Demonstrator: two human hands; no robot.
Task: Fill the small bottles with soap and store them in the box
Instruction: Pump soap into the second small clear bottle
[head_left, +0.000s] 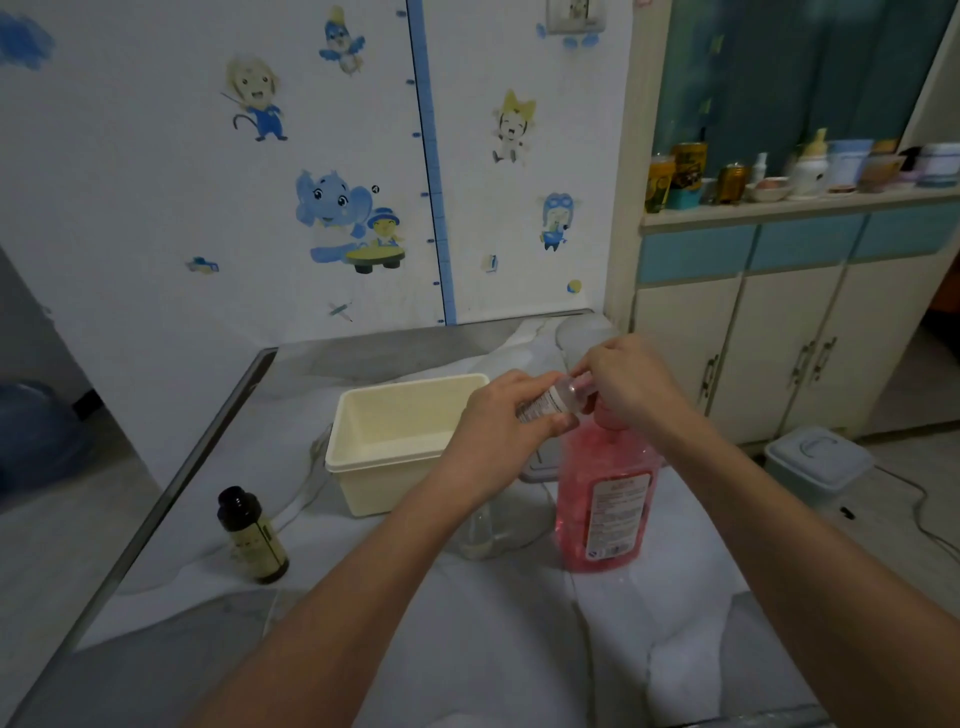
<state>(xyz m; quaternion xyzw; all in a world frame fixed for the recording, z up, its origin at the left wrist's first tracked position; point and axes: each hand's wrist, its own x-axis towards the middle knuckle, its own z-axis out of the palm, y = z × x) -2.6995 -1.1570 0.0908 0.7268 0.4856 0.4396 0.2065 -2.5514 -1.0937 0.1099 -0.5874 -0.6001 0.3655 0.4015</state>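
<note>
Pink soap bottle (605, 499) stood just right of the empty box (395, 441). Left hand (498, 431) gripped one small bottle (550, 402) at its pump; right hand (623, 384) pressed there. Nothing stored yet.

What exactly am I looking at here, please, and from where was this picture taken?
There is no machine: a camera worn on a person's head looks forward and down at their two bare hands. The left hand holds a small clear bottle tipped sideways, while the right hand works at its neck, above a large pink soap bottle. On the covered table stand a cream box, apparently empty, and a dark bottle to its left. Another clear bottle seems to sit under the left forearm.
</note>
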